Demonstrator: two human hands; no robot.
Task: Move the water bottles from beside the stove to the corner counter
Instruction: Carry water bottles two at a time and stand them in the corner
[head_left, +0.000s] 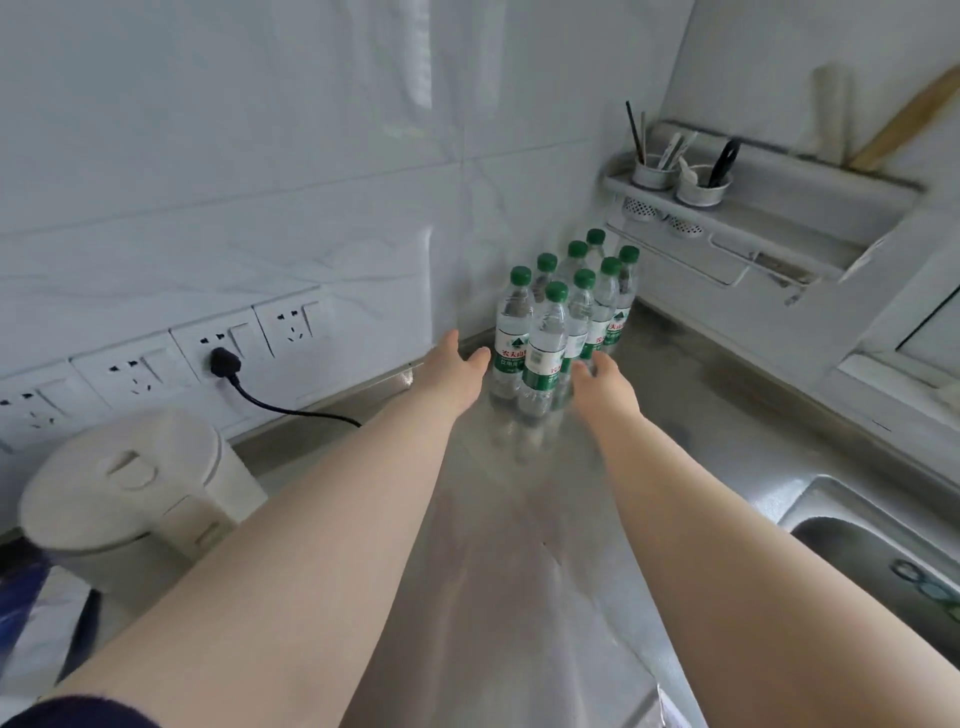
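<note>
**A:** How do the hands stand?

**B:** Both wide. The left grip (457, 371) has straight, spread fingers just beside the leftmost of the water bottles (563, 312). The right grip (605, 384) is open too, fingers loosely bent by the near bottle's label. Neither holds anything, and I cannot tell whether any fingertip touches plastic.

**A:** And the bottles?

**B:** Eight, green-capped and upright, packed together on the steel tabletop (519, 571), deep in the corner where the two walls meet.

**A:** So where's the risk?

**B:** The cluster itself, I'd judge. I can't see any wrap binding them, so a nudge from either palm on the front pair could tip one into its neighbours. The tabletop looks slick, so a pushed bottle may slide.

**A:** Further out?

**B:** The wall rack (753, 208) hangs near the back row, so a high lift there could knock it. The kettle (130, 483) and a black cord (291, 408) lie well left, and the sink (883, 545) is on the right.
</note>
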